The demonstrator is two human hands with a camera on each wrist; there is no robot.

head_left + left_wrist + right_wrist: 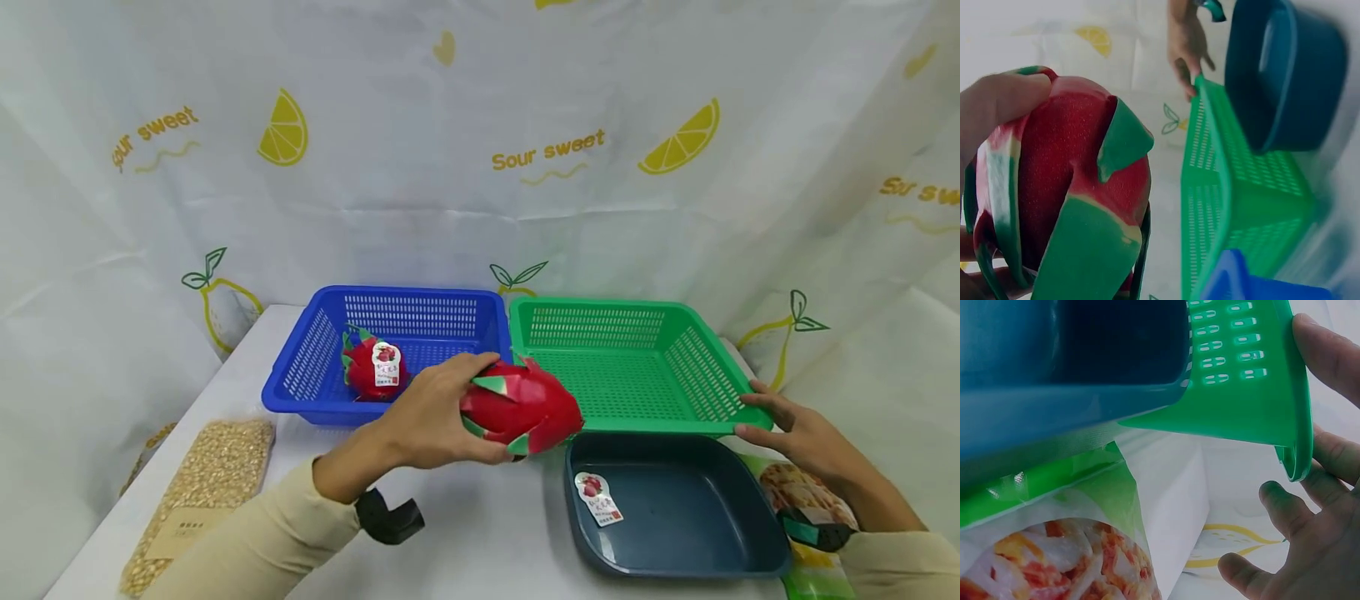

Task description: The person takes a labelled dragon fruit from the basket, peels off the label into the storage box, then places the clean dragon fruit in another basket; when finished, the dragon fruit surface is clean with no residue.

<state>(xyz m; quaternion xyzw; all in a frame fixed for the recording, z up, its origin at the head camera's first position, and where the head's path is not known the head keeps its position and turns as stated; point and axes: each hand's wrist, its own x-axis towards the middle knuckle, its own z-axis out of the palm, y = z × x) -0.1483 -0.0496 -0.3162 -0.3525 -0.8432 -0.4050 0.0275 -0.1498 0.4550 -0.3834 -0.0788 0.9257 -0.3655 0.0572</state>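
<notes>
While the left grip (435, 417) holds one dragon fruit (528, 408), a second fruit (362, 371) lies in the blue basket (318, 406)

Behind everything, a white cloth (420, 125) fills the upper frame, with the pale worktop (465, 525) below. Across the middle stand two perforated baskets, the blue basket left of centre and the green basket (660, 426) to its right. A dark blue-grey tub (675, 508) sits at lower right, just in front of the green one. The kernel packet (217, 467) lies at lower left; a food packet (1072, 562) is partly hidden at lower right.

Mid-frame, the left grip is curled round its fruit, raised before the baskets' neighbouring near corners. The right grip (810, 446) is spread wide at the green basket's near right corner, a fingertip against the rim.

Judging by how things lie, the work is part done: one fruit is in a basket, the other has yet to be set down.

Yellow lettering (549, 150) on the cloth reads "Sour sweet". The white label (387, 364) on the second fruit pictures red fruit, its characters too small to read. A similar sticker (598, 500) shows at the tub's left inner wall, perhaps stuck, perhaps loose. The kernel packet's tan label (187, 532) is illegible too.
</notes>
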